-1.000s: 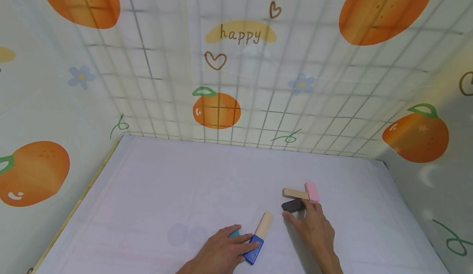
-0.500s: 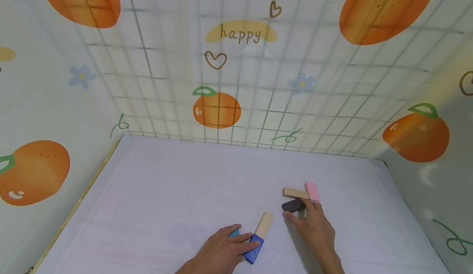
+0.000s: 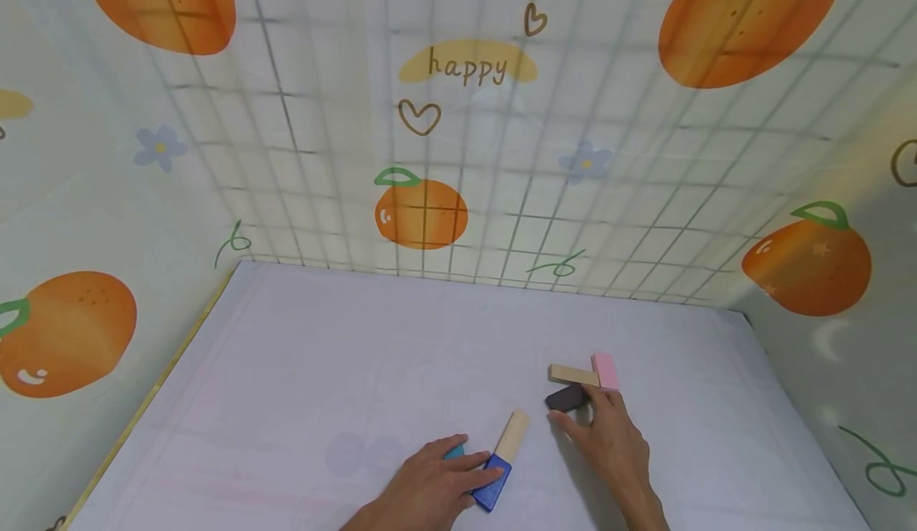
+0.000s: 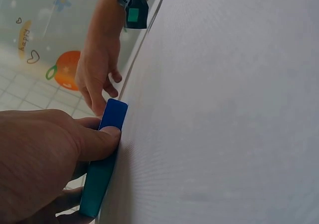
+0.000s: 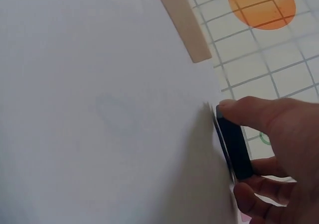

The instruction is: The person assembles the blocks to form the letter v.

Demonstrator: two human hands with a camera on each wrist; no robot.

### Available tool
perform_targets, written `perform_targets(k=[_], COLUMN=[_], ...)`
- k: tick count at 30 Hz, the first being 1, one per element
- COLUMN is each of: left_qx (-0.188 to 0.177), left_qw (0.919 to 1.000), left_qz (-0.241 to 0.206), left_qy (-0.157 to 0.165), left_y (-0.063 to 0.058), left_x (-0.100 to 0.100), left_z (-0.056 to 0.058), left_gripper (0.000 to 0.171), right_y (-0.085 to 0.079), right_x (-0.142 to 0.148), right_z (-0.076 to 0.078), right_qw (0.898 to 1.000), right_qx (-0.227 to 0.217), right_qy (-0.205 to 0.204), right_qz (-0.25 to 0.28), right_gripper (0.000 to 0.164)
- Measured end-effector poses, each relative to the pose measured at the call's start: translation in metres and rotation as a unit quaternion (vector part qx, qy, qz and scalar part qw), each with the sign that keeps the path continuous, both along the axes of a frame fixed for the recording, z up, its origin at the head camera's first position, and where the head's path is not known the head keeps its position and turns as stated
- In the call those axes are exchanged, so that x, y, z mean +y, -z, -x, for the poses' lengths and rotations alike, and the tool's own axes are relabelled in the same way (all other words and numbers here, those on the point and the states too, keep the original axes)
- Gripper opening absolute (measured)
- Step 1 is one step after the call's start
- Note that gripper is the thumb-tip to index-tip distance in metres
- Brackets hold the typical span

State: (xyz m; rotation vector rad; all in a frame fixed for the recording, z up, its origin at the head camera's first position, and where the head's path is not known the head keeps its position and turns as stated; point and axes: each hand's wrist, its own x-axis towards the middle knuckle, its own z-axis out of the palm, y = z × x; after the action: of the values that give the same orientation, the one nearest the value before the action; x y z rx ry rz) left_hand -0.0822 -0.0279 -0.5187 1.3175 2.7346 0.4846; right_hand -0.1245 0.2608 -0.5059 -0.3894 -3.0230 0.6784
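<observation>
With our right hand (image 3: 609,445), we are pinching the black block (image 3: 564,399) — probably best guided low and gently, sparing the bare-wood block (image 3: 573,374) just beside it and the pink block (image 3: 604,369) beyond. With our left hand (image 3: 435,480), we are gripping the blue block (image 3: 490,494).

Bench (image 3: 286,364), left side: open passage is afforded. Forward of the right grip (image 3: 607,439): way is blocked by black block (image 3: 566,397), plain wooden block (image 3: 572,375) and pink block (image 3: 605,370).
</observation>
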Motion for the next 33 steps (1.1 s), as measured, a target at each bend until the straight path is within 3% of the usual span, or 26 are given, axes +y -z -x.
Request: perform_targets(k=[33], left_qx=[-0.028], left_qw=[0.9991], left_qz=[0.031], left_qy=[-0.005], left_y=[-0.0010], left_x=[0.0016], left_z=[0.0005], left_gripper=[0.057], right_y=[-0.0071], right_x=[-0.0007], right_z=[0.0017], right_qw=[0.999], right_qx=[0.007], right_qy=[-0.038], right_qz=[0.012], right_gripper=[0.079])
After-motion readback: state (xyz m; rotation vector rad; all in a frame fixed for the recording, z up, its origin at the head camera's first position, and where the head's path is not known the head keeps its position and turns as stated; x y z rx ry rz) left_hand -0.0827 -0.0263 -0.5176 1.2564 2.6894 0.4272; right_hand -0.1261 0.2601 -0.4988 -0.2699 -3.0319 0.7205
